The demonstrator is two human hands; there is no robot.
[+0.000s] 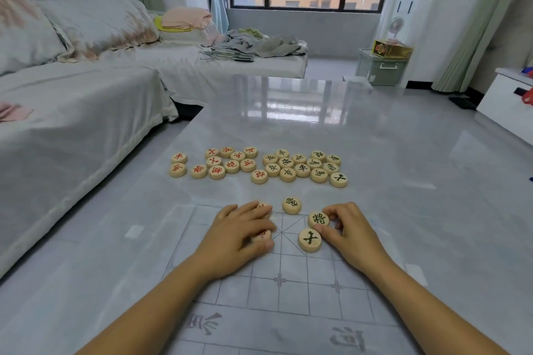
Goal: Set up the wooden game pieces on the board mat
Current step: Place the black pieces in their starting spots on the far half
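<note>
Head view: where are the game pieces?
— Most sit in a loose pile [272, 169] on the tabletop [403, 181], past the far edge of the board mat [288, 297]. Red ones on the left, dark ones on the right. Three dark ones are down at the mat's far end.
— What do the hands do?
— The right hand [349, 230] has curled fingers [331, 215]. Finger and thumb seem to pinch one dark piece [318, 219], and the thumb also touches a second dark piece [310, 239]. A third dark piece [292, 205] sits alone, just beside. The left hand [245, 228] lies over two red pieces [261, 235]. I cannot tell if it grips them or only covers them.
— How to do this bit well?
— I think each piece should be slid onto a spot where lines cross, not into a square. Move one at a time, slowly, so it does not bump its neighbour. Keep the mat flat, keep the marks facing up
</note>
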